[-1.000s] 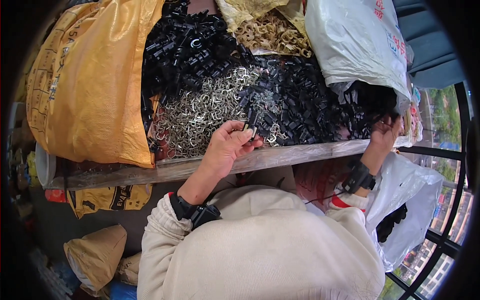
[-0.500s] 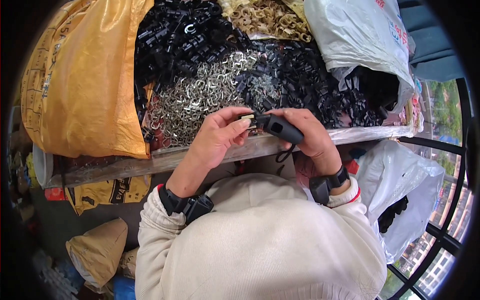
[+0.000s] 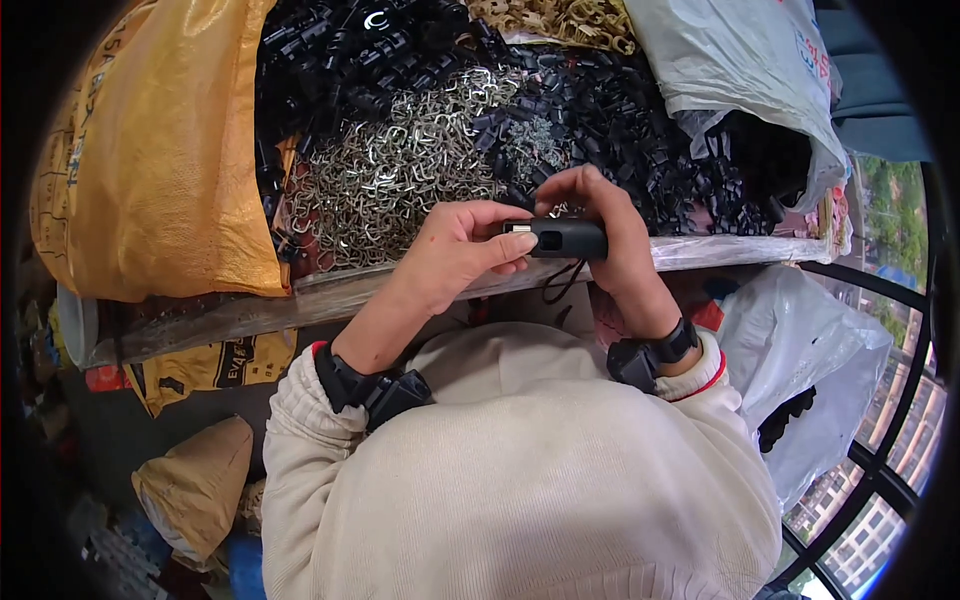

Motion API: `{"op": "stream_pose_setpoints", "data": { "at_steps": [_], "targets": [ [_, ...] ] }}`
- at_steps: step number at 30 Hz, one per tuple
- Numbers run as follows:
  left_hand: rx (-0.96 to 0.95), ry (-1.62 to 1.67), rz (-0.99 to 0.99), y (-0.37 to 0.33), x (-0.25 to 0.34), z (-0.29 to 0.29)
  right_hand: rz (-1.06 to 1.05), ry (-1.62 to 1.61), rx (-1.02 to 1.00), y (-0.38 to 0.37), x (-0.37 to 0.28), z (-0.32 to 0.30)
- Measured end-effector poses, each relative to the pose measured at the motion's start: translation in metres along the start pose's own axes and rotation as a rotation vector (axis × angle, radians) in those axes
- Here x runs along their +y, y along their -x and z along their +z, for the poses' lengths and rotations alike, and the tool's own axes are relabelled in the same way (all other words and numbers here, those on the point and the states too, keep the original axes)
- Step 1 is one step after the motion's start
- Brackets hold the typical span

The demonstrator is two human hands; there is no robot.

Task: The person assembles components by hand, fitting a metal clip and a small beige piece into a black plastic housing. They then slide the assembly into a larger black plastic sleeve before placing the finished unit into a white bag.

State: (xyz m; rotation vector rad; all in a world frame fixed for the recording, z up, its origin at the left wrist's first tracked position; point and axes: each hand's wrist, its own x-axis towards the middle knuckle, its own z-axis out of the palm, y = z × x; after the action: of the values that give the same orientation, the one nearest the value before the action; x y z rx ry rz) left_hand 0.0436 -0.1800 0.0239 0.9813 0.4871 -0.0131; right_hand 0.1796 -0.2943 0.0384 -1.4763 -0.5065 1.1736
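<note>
A black plastic handle-like housing point(image 3: 580, 240) with a rectangular opening lies level between my hands, above the table's front edge. My left hand point(image 3: 458, 250) pinches its left end between thumb and fingers, where a small pale, shiny piece point(image 3: 519, 228) shows at the thumb tip. My right hand point(image 3: 622, 240) is wrapped round the right end, its index finger bent above the housing. A thin black cord loop point(image 3: 563, 283) hangs below. Just beyond my hands lie a heap of silvery bent metal clips point(image 3: 400, 180) and a heap of small black plastic parts point(image 3: 610, 125).
Larger black parts point(image 3: 340, 60) and tan plastic pieces point(image 3: 560, 18) lie farther back. An orange woven sack point(image 3: 165, 160) stands at left, a white sack point(image 3: 740, 60) at right. The plastic-wrapped table edge point(image 3: 340, 305) runs before me. A white bag point(image 3: 830, 380) sits lower right.
The housing has turned from slanting to level, and its left end now meets my left fingers. My right index finger has lifted off it. The view has shifted slightly.
</note>
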Motion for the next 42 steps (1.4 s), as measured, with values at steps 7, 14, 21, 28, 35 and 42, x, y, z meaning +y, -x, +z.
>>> {"op": "stream_pose_setpoints", "data": {
  "at_steps": [7, 14, 21, 28, 35, 42],
  "targets": [
    [0.028, 0.237, -0.150, -0.002, -0.005, -0.002, -0.370, 0.244, -0.094, 0.002, -0.009, 0.004],
    [0.007, 0.279, -0.166, -0.001, 0.001, 0.006, -0.442, 0.241, -0.496, 0.011, -0.016, 0.007],
    [-0.145, 0.488, -0.127, 0.000, -0.016, 0.008, -0.496, 0.398, -0.290, 0.017, -0.010, 0.009],
    [-0.179, 0.577, -0.123, 0.003, -0.013, 0.011, -0.528, 0.458, -0.127, 0.020, -0.007, 0.010],
    [-0.142, 0.466, -0.114, 0.002, -0.014, 0.011, -0.577, 0.472, -0.117, 0.029, -0.014, 0.005],
    [0.146, -0.049, 0.267, 0.011, 0.020, -0.033, -0.764, 1.174, 1.317, 0.178, -0.072, -0.133]
  ]
}}
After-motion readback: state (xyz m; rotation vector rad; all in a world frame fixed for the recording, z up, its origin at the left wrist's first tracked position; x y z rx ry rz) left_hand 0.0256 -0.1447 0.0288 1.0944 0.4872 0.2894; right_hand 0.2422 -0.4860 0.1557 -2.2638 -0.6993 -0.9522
